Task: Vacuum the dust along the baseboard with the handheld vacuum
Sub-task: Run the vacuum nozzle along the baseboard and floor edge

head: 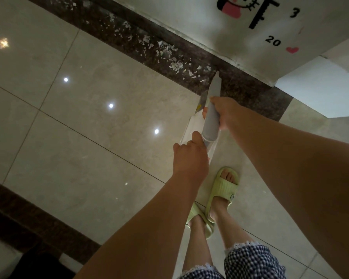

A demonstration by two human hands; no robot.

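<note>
A grey handheld vacuum (212,115) points away from me, its narrow nozzle tip (217,74) touching the dark speckled floor border right at the baseboard (226,59). My right hand (226,111) grips the vacuum's body from the right side. My left hand (189,156) holds the vacuum's rear end, fingers curled around it. White dust and paper flakes (165,51) lie scattered along the dark border to the left of the nozzle.
The pale wall (240,33) carries a cartoon height-chart sticker with numbers. A wall corner (274,83) ends just right of the nozzle. My feet in green slippers (224,188) stand on glossy beige tiles. A dark object (38,264) sits at the bottom left.
</note>
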